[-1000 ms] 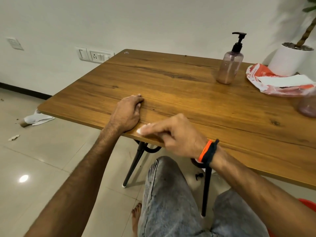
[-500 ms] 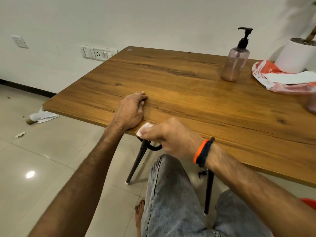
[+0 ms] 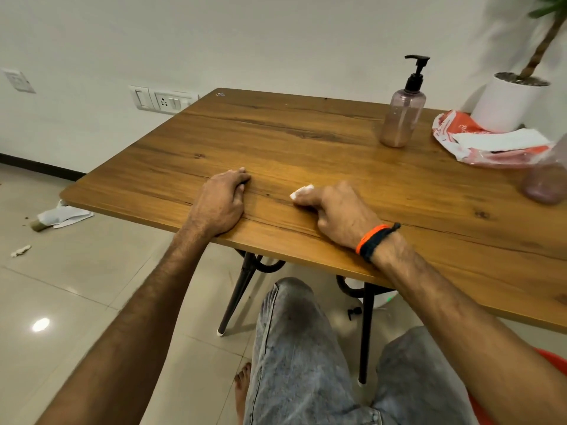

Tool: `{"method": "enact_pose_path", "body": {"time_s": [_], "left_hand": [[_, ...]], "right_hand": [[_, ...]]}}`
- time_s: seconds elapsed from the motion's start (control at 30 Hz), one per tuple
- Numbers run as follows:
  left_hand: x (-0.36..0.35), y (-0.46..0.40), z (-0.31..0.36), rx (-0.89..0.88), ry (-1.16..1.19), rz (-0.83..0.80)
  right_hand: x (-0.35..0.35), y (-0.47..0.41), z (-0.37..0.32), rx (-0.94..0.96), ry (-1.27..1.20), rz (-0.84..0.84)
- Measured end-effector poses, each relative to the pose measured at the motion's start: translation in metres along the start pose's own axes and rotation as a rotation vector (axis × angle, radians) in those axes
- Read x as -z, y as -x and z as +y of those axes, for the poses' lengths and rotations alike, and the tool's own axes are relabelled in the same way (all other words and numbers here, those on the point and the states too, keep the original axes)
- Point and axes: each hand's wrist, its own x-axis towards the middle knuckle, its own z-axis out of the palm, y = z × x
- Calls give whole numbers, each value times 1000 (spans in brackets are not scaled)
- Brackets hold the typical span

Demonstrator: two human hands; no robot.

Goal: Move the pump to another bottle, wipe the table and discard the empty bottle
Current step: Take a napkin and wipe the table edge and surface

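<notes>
My right hand (image 3: 334, 211) lies on the wooden table (image 3: 306, 142) near its front edge and pinches a small white tissue wad (image 3: 302, 190) against the surface. My left hand (image 3: 222, 202) rests on the table just to its left, fingers loosely bent, holding nothing. A translucent pink bottle with a black pump (image 3: 403, 111) stands upright at the far right of the table. A second pink bottle (image 3: 544, 179) without a pump sits blurred at the right edge of the view.
A red and white plastic bag with paper (image 3: 487, 142) lies at the back right, beside a white plant pot (image 3: 509, 102). Crumpled paper (image 3: 63, 216) and scraps lie on the tiled floor at the left. My knees are under the table's front edge.
My right hand, with the tissue, has moved from the front edge, beside my left hand, rightward and farther onto the tabletop. My left hand has stayed in place.
</notes>
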Motion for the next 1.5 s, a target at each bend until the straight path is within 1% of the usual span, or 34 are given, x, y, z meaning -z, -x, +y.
{"method": "enact_pose_path", "body": {"time_s": [0.07,0.13,0.2,0.23,0.3,0.37,0.4,0.47,0.53,0.6,0.67,0.83,0.9,0.97,1.03,1.17,1.23,1.3,1.4,1.5], "left_hand": [[-1,-1,-1,3,-4,5],[-1,-1,-1,1,-3,14],[-2,-1,0,-6,-3,21],[-3,-1,-1,-7,-5,21],[-2,-1,-1,-7,-9,14],[-2,-1,-1,-7,-6,10],[-2,-1,-2,-7,-7,9],[-1,0,-1,-10,-11,8],[-2,0,-1,-10,-11,7],[-2,-1,-1,-11,-13,10],[-2,-1,-2,-12,-13,13],[-3,-1,-2,-9,-15,15],[-3,0,-1,-5,-19,20],[-2,0,1,-4,-18,17],[-1,1,3,6,-17,10],[1,2,7,25,-17,2],[2,2,9,33,-17,-4],[4,3,11,41,-12,0],[3,3,13,73,6,-7],[2,6,23,78,3,-3]], "right_hand": [[-9,20,-19,76,17,-48],[-16,40,-37,198,9,-93],[-16,55,-45,287,-115,-124],[-13,57,-45,295,-202,-119],[-4,54,-32,211,-314,-5],[6,40,-10,49,-231,130],[11,31,4,-35,-158,159],[18,17,24,-164,-46,143],[16,12,31,-195,47,79],[9,17,27,-158,90,42],[4,29,15,-103,58,18],[-9,63,-29,160,-54,-16],[-11,69,-37,204,-142,-47],[-8,70,-37,158,-319,-29],[-3,67,-32,56,-493,51],[0,55,-15,-208,-787,278],[2,49,-8,-329,-989,322],[6,45,-3,-420,-1170,317],[8,40,3,-504,-1309,301],[13,35,7,-541,-1343,328]]}}
